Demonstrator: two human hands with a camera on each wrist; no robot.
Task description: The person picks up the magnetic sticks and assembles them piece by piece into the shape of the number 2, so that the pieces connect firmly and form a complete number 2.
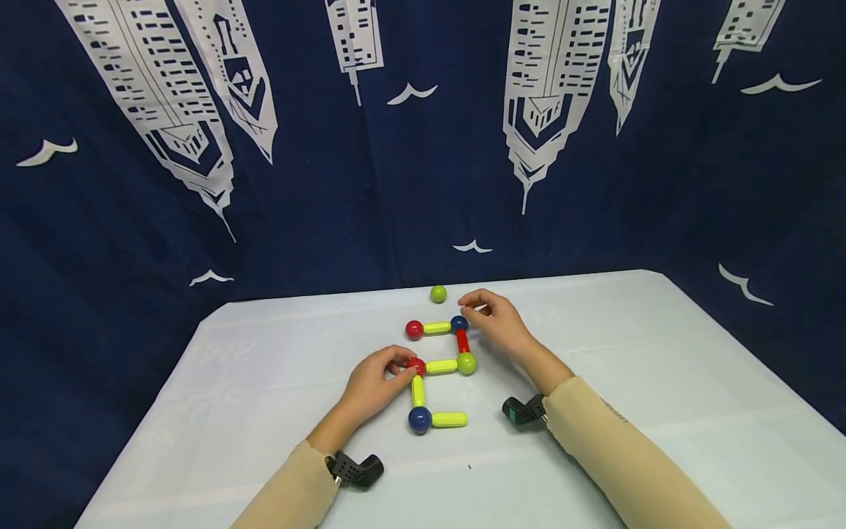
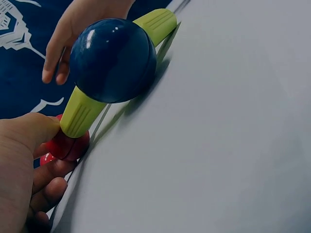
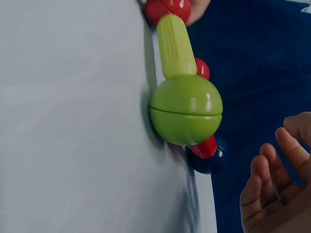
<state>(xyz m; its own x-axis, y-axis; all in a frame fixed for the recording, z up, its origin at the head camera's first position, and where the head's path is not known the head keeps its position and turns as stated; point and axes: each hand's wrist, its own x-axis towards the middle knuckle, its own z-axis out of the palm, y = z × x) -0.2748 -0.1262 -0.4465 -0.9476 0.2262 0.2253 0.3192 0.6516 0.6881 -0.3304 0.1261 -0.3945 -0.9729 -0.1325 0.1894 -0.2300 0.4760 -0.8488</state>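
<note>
A zigzag chain of balls and ribbed sticks lies on the table. My left hand [image 1: 375, 383] pinches the middle red ball [image 2: 73, 145] between thumb and fingers. From that ball one yellow stick [image 1: 418, 391] leads to the near blue ball [image 2: 114, 60], which bears another yellow stick [image 1: 449, 419] with a free end. A further yellow stick [image 3: 176, 46] joins the red ball to a green ball [image 3: 186, 110]. Beyond it a red stick [image 1: 463, 341] runs to the far blue ball [image 1: 459, 323]. My right hand [image 1: 499, 321] hovers beside this ball, fingers loosely bent and holding nothing.
At the chain's far end a yellow stick [image 1: 437, 328] ends in another red ball [image 1: 414, 330]. A loose green ball [image 1: 438, 294] sits near the back edge of the white table [image 1: 264, 411]. Behind hangs a dark blue printed curtain [image 1: 396, 184].
</note>
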